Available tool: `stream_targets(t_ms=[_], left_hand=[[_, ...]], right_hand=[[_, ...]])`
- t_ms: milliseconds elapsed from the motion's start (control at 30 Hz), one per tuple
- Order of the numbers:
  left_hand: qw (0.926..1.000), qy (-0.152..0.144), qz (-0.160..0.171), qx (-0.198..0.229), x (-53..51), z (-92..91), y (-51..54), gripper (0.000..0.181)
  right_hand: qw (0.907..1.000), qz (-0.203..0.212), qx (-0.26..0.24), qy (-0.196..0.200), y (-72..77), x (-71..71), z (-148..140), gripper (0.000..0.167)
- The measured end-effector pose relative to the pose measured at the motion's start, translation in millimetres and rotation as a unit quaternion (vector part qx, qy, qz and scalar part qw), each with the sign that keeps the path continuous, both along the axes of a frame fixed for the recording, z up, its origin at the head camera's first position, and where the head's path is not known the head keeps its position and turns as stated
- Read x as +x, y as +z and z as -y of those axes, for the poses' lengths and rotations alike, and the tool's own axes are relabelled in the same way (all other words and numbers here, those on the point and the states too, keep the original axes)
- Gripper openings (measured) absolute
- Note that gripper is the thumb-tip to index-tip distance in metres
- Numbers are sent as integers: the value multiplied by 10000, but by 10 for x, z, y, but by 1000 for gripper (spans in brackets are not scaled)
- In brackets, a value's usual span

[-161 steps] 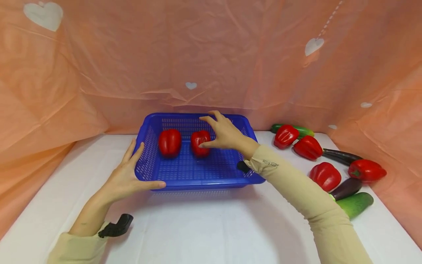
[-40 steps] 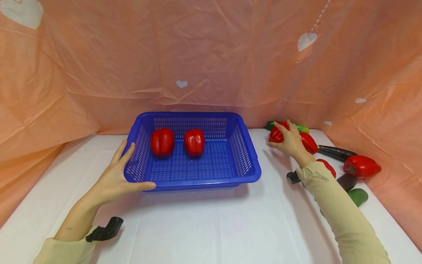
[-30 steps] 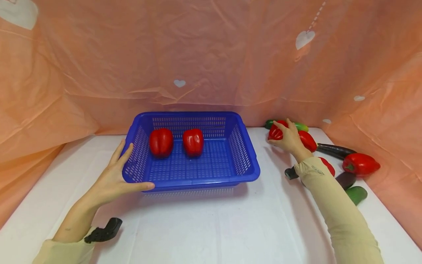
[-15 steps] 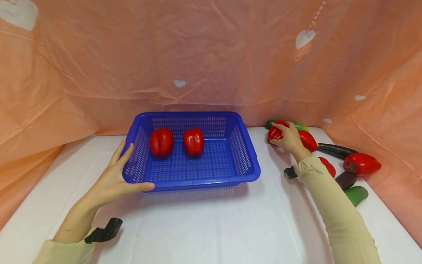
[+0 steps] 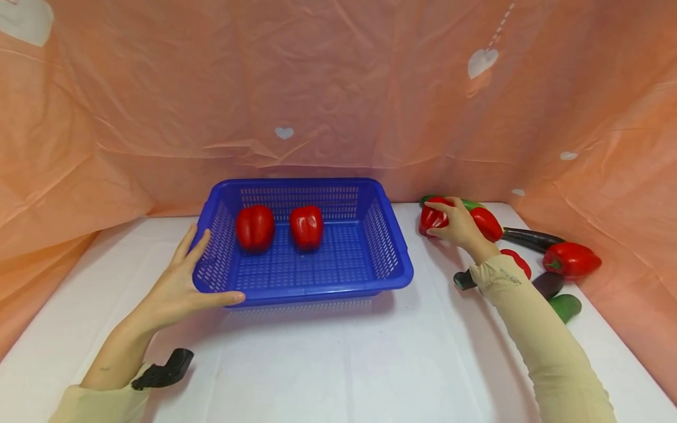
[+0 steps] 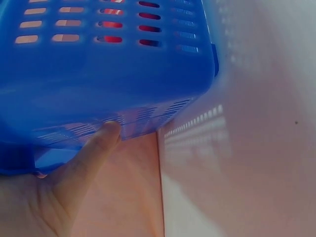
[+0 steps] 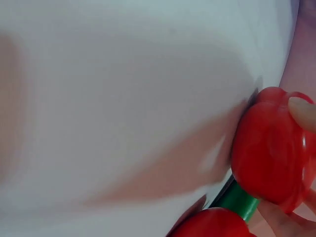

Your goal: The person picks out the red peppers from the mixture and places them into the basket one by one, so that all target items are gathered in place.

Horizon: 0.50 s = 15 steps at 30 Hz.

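Note:
My right hand grips a red bell pepper at the right rear of the table; in the right wrist view the thumb lies across the pepper and other fingers are beneath it. My left hand rests at the left front corner of a blue plastic basket, fingers spread and straight, thumb along the front edge. The left wrist view has a digit touching the basket wall. Inside the basket lie two more red bell peppers.
Close around my right hand are a green zucchini and another red pepper. Further right lie a long eggplant, a red pepper, a second eggplant and a cucumber. My right sleeve partly hides one pepper. An orange sheet hangs behind.
My right hand has left the second pepper in the basket and moved right to the vegetables, where its fingers have closed on a pepper. My left hand has stayed on the basket.

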<state>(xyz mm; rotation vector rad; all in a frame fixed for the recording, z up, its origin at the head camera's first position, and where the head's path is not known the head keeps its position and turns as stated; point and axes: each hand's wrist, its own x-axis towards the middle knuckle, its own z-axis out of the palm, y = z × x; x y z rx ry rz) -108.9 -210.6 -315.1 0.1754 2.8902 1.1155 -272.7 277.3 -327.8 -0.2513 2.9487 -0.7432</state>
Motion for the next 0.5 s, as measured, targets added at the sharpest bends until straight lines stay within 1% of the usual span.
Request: stream_targets(t_ms=[200,367,500], left_hand=[[10000,-23,-6,29,1,8,5,127],[10000,-40,26,37,-6,9,2,128],[10000,-50,27,37,-8,9,3,128]], right_hand=[[9998,-45,-48,189,9,79,45,71],[9991,-182,15,388,13,126,64,69],[9989,-208,29,430,2,145,70,69]])
